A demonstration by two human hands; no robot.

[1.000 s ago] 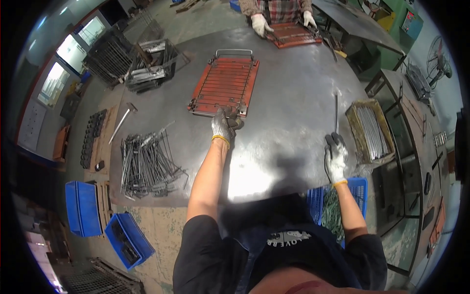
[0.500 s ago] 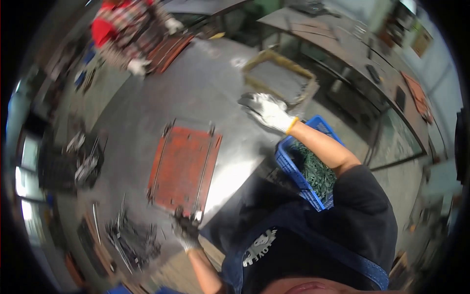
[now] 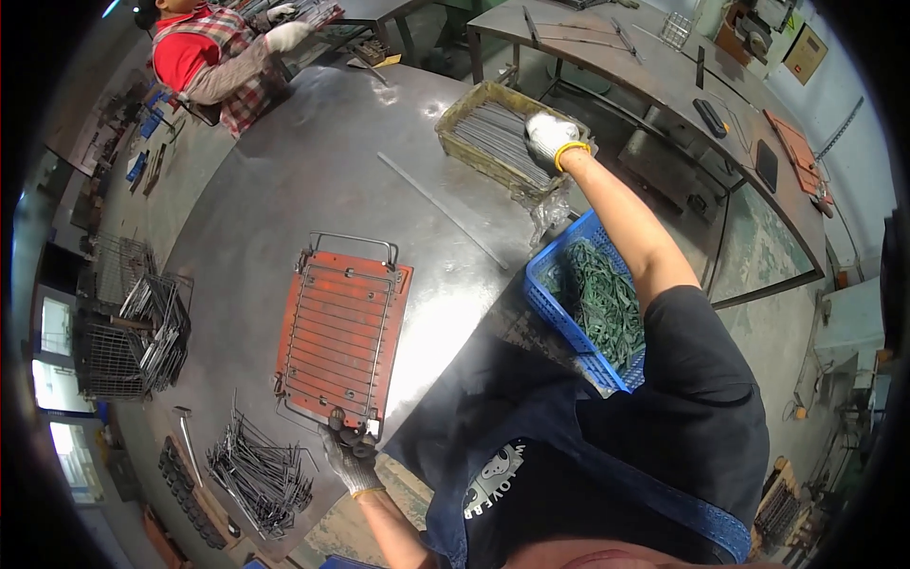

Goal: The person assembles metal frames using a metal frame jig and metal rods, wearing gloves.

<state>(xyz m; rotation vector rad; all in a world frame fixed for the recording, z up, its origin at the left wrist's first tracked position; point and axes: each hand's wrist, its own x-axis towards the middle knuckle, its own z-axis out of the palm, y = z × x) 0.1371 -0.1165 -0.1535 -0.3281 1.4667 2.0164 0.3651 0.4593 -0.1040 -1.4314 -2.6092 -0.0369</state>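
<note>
A red rectangular fixture plate (image 3: pixel 327 341) lies on the metal table, with a wire frame (image 3: pixel 365 242) and several thin crosswise rods on it. At its near edge, my left hand (image 3: pixel 351 460), in a grey glove with dark fingers, curls its fingers over the corner beside a small white piece. My right hand (image 3: pixel 552 137), gloved with a yellow cuff, reaches into the right side of a worn yellowish bin (image 3: pixel 460 156) of straight metal rods (image 3: pixel 493 133). The bin's contents and the hand's angle hide its fingertips. One loose rod (image 3: pixel 441 207) lies between plate and bin.
A blue plastic basket (image 3: pixel 578 341) of green strips stands by my right arm. Bent wire pieces (image 3: pixel 261 474) are heaped at the table's near left. Wire baskets (image 3: pixel 114 351) stand left. Across the table, a co-worker (image 3: pixel 218 71) handles metal wirework. Another workbench (image 3: pixel 654 57) is behind.
My right hand has moved from over the table into the rod bin. My left hand stays at the plate. Crosswise rods now show clearly; the earlier frame is blurred. The co-worker has shifted.
</note>
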